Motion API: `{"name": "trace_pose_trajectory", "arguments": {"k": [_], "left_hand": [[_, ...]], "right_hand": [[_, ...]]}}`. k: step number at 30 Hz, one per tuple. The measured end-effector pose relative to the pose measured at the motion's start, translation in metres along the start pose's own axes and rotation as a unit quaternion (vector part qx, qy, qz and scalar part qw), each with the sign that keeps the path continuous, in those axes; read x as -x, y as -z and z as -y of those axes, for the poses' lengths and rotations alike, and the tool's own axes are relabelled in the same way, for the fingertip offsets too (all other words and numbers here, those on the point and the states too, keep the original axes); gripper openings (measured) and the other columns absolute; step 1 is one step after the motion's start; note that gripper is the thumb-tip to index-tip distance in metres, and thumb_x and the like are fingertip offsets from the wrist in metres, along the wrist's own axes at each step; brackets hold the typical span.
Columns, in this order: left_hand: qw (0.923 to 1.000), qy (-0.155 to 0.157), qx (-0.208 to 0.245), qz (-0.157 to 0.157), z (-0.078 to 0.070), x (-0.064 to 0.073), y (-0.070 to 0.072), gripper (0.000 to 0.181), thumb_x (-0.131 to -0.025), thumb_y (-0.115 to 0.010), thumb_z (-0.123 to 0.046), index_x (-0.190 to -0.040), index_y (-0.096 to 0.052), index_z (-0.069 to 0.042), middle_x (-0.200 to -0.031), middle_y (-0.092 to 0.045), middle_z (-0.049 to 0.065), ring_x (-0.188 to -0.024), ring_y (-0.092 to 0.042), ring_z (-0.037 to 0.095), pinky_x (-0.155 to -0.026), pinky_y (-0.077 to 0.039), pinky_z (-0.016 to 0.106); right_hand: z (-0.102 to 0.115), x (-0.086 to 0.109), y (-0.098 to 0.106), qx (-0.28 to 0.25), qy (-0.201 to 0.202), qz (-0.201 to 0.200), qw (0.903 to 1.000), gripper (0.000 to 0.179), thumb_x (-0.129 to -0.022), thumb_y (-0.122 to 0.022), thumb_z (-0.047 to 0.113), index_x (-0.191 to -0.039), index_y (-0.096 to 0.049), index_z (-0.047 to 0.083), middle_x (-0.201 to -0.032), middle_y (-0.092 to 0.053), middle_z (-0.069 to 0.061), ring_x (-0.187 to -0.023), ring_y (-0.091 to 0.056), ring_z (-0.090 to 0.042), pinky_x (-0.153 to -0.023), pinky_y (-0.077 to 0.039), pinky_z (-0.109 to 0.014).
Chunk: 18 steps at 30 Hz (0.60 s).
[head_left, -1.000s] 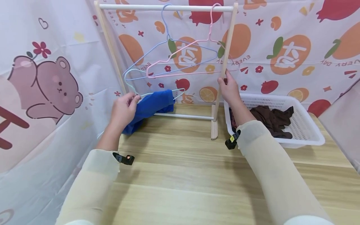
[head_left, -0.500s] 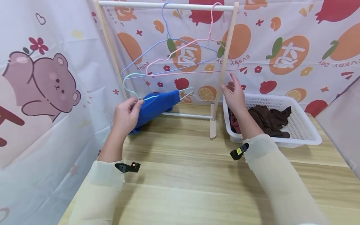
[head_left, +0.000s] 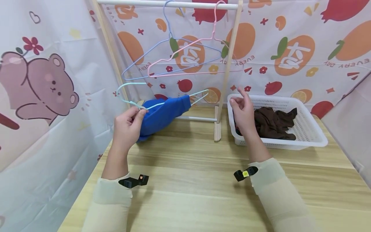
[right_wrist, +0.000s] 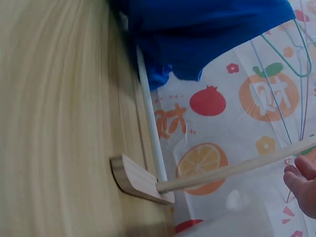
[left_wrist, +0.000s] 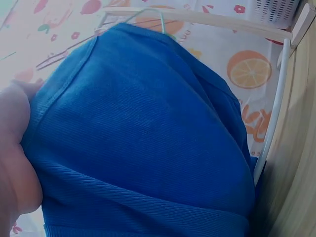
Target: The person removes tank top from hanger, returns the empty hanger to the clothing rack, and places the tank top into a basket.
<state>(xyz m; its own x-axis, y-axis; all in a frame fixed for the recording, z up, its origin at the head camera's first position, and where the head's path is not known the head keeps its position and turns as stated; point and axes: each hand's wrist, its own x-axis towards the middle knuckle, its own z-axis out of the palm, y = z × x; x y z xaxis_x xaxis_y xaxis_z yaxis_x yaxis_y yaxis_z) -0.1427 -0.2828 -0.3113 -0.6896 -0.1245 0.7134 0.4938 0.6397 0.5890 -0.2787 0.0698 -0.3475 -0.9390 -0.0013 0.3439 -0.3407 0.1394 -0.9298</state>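
My left hand [head_left: 124,129] pinches a mint-green hanger [head_left: 118,90] at the base of its hook. A blue ribbed garment [head_left: 166,116] hangs on that hanger, tilted, with the hanger's bare end sticking out of it on the right. In the left wrist view the blue garment [left_wrist: 138,118] fills most of the picture and part of the left hand [left_wrist: 17,153] shows at its edge. My right hand [head_left: 244,116] holds nothing, its fingers loosely bent, in front of the basket. The right wrist view shows fingertips [right_wrist: 298,180] beside the rack's post.
A wooden rack [head_left: 232,48] with a white top rail [head_left: 139,3] stands at the back. A blue hanger [head_left: 145,54] and a pink hanger [head_left: 185,74] hang from it, bare. On the right, a white basket [head_left: 304,144] holds a dark brown garment [head_left: 272,124].
My right hand has let go of the rack's right post and drawn back toward me. The left hand has brought the mint-green hanger and blue garment nearer, away from the rack.
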Motion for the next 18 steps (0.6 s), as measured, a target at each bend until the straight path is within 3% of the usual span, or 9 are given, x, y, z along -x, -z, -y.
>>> {"name": "trace_pose_trajectory", "arguments": {"k": [4, 7, 12, 18], "left_hand": [[0.9992, -0.036, 0.016, 0.013, -0.004, 0.005, -0.004, 0.024, -0.092, -0.065, -0.001, -0.069, -0.058, -0.003, -0.058, -0.032, -0.001, -0.054, -0.031, 0.008, -0.05, -0.024, 0.023], [0.9984, -0.042, 0.022, 0.031, -0.009, 0.006, -0.011, 0.022, -0.092, -0.065, 0.001, -0.071, -0.06, -0.002, -0.058, -0.033, -0.001, -0.055, -0.033, 0.008, -0.051, -0.025, 0.023], [0.9964, -0.039, 0.023, 0.072, -0.022, 0.002, -0.029, 0.021, -0.094, -0.063, -0.004, -0.074, -0.06, -0.005, -0.059, -0.034, -0.001, -0.055, -0.035, 0.01, -0.052, -0.028, 0.024], [0.9912, -0.069, 0.03, 0.109, -0.03, -0.008, -0.055, 0.015, -0.095, -0.063, -0.007, -0.081, -0.064, -0.006, -0.058, -0.038, -0.001, -0.052, -0.036, 0.011, -0.05, -0.028, 0.024]], "right_hand": [[-0.004, 0.014, -0.002, -0.01, 0.004, -0.012, 0.9999, 0.046, -0.098, -0.06, 0.032, -0.143, -0.049, 0.027, -0.105, -0.061, 0.0, -0.1, -0.059, -0.011, -0.087, -0.045, -0.022], [-0.005, 0.021, -0.002, -0.013, 0.019, -0.019, 0.9996, 0.041, -0.098, -0.06, 0.03, -0.138, -0.054, 0.024, -0.102, -0.062, 0.0, -0.095, -0.059, -0.011, -0.082, -0.046, -0.021], [0.007, 0.03, 0.0, -0.035, 0.062, -0.046, 0.9963, 0.032, -0.099, -0.059, 0.02, -0.131, -0.061, 0.013, -0.101, -0.064, 0.0, -0.092, -0.06, -0.01, -0.079, -0.046, -0.02], [0.017, 0.036, 0.007, -0.043, 0.094, -0.076, 0.9917, 0.028, -0.099, -0.059, 0.014, -0.123, -0.064, 0.002, -0.11, -0.063, -0.01, -0.085, -0.059, -0.01, -0.069, -0.05, -0.018]]}}
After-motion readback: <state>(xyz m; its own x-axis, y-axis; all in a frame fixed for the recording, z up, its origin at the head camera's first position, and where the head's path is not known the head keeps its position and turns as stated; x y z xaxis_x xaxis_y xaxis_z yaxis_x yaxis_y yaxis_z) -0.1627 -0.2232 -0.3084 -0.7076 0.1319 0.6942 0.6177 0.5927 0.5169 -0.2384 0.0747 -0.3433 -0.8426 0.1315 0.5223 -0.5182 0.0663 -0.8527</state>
